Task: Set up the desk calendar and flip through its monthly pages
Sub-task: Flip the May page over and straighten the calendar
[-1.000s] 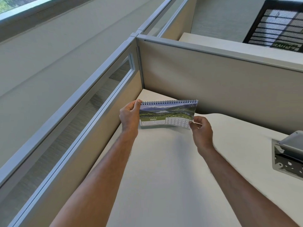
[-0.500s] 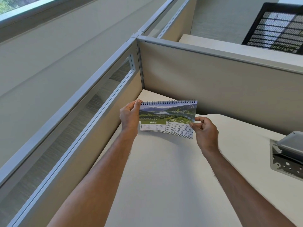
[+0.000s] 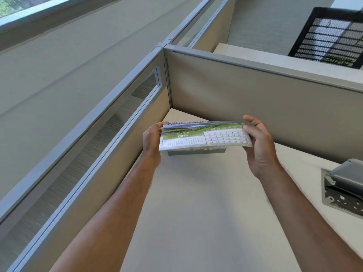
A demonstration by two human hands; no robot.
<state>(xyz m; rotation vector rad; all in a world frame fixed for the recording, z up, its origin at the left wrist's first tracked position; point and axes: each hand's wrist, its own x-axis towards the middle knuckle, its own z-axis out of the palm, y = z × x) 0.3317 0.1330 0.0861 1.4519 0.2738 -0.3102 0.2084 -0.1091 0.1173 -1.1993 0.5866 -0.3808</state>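
A spiral-bound desk calendar (image 3: 196, 137) stands on the cream desk (image 3: 196, 203) near the cubicle corner. Its front page shows a green landscape, the word MAY and a grid of dates. My left hand (image 3: 152, 142) grips the calendar's left end near the wire binding. My right hand (image 3: 257, 146) pinches the right edge of the MAY page, which is lifted outward and up, almost flat, with its right side raised. The grey base of the calendar shows under the lifted page.
Beige partition walls (image 3: 255, 99) close the desk at the back and the left, the left one with a glass strip. A grey metal cable box (image 3: 345, 185) with an open lid sits in the desk at the right. A black mesh chair back (image 3: 332, 36) stands beyond the partition.
My right hand has lifted the bottom right of the MAY page up and toward me, from hanging down to nearly flat. My left hand kept its grip on the left end.
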